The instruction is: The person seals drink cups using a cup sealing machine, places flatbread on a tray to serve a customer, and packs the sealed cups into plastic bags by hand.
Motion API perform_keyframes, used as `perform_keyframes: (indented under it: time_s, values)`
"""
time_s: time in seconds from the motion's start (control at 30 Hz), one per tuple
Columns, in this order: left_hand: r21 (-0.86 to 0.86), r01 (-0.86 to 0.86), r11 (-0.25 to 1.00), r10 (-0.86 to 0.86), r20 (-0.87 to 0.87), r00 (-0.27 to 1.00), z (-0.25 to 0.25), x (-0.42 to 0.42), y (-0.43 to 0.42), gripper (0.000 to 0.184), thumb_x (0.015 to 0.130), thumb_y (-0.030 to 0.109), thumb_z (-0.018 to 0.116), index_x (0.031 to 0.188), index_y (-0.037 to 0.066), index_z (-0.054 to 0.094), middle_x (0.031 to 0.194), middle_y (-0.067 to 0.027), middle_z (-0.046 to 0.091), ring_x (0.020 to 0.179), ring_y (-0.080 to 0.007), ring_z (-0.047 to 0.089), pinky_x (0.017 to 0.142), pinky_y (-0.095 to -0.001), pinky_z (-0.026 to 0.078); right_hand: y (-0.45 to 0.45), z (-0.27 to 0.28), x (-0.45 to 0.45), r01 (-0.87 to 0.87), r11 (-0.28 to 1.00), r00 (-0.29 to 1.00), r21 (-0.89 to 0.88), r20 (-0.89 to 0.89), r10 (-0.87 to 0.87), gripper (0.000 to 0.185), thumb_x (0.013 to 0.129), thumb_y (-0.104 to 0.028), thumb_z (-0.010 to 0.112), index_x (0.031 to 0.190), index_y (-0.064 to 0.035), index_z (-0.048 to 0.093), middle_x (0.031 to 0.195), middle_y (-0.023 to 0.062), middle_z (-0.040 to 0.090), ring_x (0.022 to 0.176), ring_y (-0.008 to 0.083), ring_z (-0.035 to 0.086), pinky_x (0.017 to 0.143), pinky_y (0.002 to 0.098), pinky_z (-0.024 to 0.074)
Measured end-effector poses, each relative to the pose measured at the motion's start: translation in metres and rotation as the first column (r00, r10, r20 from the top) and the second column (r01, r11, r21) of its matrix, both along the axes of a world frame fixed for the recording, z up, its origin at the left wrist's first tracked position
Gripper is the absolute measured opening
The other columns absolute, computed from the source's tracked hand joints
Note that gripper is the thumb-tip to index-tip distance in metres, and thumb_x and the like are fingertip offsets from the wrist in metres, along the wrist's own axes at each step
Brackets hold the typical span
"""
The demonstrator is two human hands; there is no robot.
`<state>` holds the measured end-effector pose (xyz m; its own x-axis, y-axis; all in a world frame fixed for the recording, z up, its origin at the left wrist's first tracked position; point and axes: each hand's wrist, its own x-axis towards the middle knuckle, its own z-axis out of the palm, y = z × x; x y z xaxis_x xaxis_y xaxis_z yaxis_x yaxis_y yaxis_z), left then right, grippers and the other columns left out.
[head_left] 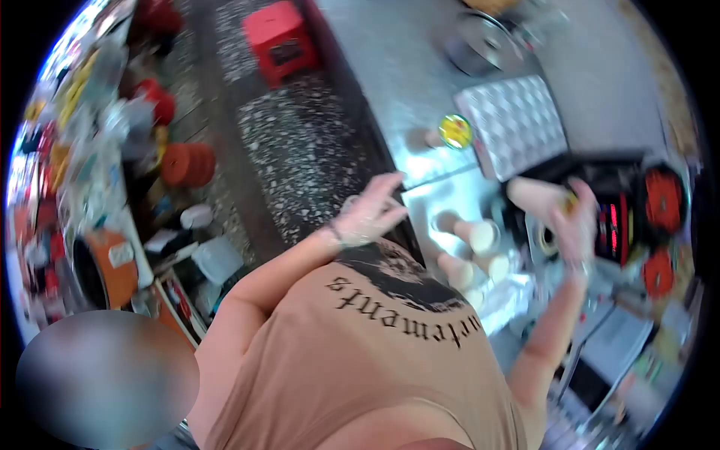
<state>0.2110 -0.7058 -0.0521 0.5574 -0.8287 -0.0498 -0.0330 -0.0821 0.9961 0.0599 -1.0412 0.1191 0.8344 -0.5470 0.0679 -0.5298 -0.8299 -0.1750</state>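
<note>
Here, cups [481, 237] stand on a shiny counter [401, 79] beside speckled floor [289, 142].

Red stool [273, 24] (dark patch [286, 51] on one side) on speckled floor [296, 142]; metal pot [466, 51]; orange-red round object [187, 165].

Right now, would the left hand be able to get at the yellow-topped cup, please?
Probably yes: the left hand looks empty, and nothing seems to stand between it and the yellow-topped cup.

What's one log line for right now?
left hand: open, near counter | right hand: holding pale cup | nearby: red display
</note>
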Motion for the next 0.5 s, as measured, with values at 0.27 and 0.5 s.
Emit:
perform_keyframes:
  time_s: [0.27,0.5]
  values:
    - [0.095,-0.027,0.995,0.034,-0.069,0.997,0.006,0.012,0.016,0.059,0.094,0.013,0.055,0.144,0.003,0.027,0.135,-0.0161,0.035,0.102,-0.0206,0.057,0.092,-0.0337,0.048,0.016,-0.148,0.092,-0.09,0.995,0.979,0.048,-0.181,0.098,0.059,0.072,-0.04,0.07,0.116,-0.0066,0.05,0.114,0.0196,0.052,0.106,0.0388,0.052,0.093,0.0452,0.0447]
    - [0.169,0.034,0.985,-0.02,-0.085,0.996,0.003,0.018,0.011,0.059,0.095,0.012,0.053,0.145,0.001,0.025,0.135,-0.0158,0.035,0.098,-0.018,0.058,0.088,-0.0309,0.049,-0.008,-0.211,0.113,-0.047,0.994,0.977,0.101,-0.202,0.067,0.075,0.069,-0.042,0.075,0.128,-0.0084,0.045,0.126,0.0198,0.046,0.117,0.0392,0.046,0.101,0.0467,0.0394]
